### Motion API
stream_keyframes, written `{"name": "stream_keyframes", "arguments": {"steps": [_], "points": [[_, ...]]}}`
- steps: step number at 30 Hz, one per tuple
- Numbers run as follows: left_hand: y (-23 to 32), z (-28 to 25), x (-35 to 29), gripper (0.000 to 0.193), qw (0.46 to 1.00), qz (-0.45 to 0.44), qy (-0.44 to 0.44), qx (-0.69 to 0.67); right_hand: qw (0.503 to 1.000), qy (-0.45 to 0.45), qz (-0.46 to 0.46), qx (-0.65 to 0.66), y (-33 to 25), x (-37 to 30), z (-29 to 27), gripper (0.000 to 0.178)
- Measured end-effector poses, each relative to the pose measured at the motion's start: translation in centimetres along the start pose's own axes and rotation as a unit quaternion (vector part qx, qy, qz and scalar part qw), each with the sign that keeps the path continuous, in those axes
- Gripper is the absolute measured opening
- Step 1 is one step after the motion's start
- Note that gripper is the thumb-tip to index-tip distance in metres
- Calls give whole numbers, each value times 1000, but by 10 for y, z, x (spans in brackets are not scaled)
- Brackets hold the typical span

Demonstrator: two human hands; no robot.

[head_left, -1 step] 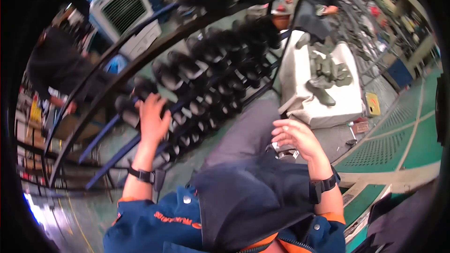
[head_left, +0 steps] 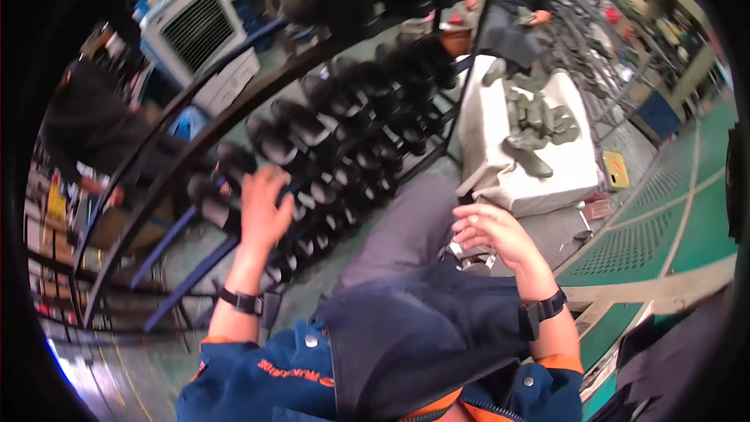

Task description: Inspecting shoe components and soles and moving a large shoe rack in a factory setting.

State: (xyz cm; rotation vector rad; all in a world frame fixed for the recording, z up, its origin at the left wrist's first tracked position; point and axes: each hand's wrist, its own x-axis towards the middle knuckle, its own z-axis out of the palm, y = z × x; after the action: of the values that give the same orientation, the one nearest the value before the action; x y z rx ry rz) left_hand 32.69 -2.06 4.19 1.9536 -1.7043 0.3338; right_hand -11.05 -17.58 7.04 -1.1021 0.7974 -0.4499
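Observation:
A slanted rack [head_left: 170, 156] of dark bars and blue rails holds rows of black shoes [head_left: 308, 121] in front of me. My left hand [head_left: 264, 207] is raised at the left end of the rows, its fingers apart and nothing seen in it. Close to its left lies the end black shoe [head_left: 209, 194]; whether they touch I cannot tell. Over my right thigh hovers my right hand [head_left: 496, 236], fingers loosely spread and slightly curled, holding nothing visible. Beyond it, olive-green foot-shaped pieces [head_left: 537, 119] lie heaped on a white cloth-covered box [head_left: 523, 195].
A person in dark clothes [head_left: 117, 125] bends behind the rack at left, near a white air cooler [head_left: 193, 27]. Another person [head_left: 516, 8] sits beyond the white box. Green perforated panels [head_left: 633, 246] stretch along my right. A yellow container [head_left: 616, 169] stands beside the box.
My left hand has moved slightly right and toward me, away from the end shoe. The view has shifted a little. My right hand stays over my thigh.

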Motion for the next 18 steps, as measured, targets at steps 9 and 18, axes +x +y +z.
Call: {"name": "stream_keyframes", "arguments": {"steps": [9, 18], "points": [[145, -15, 167, 31, 946, 294, 16, -133, 974, 139, 87, -157, -41, -125, -67, 36], [113, -33, 284, 68, 958, 145, 247, -9, 967, 201, 132, -82, 12, -223, -96, 33]]}}
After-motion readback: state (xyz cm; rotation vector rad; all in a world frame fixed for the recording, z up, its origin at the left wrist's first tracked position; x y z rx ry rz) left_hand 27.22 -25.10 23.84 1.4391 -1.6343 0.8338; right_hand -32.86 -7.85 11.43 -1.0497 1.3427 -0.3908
